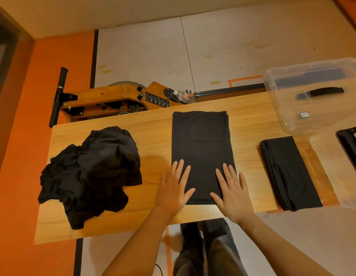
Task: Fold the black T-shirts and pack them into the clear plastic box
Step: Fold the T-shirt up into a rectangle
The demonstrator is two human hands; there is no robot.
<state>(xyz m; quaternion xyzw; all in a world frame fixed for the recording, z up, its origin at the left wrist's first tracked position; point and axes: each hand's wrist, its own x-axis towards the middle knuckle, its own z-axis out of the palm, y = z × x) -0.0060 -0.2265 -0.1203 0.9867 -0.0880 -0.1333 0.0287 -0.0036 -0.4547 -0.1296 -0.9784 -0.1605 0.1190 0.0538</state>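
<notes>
A black T-shirt [201, 144] lies flat in the middle of the wooden table [151, 124], folded into a long rectangle. My left hand [174, 189] rests flat on its near left corner, fingers straight and spread. My right hand [231, 191] presses flat on its near right corner the same way. A crumpled heap of black T-shirts [91, 174] sits at the table's left. A folded black T-shirt [288, 172] lies at the right. The clear plastic box [292, 116] stands at the far right corner, with a black-handled lid [322, 92] showing on it.
A wooden rowing machine [117, 100] with a black handle bar stands behind the table, a plastic bottle [185, 96] resting on it. A black frame [350, 144] shows at the right edge. My legs are below the table's near edge.
</notes>
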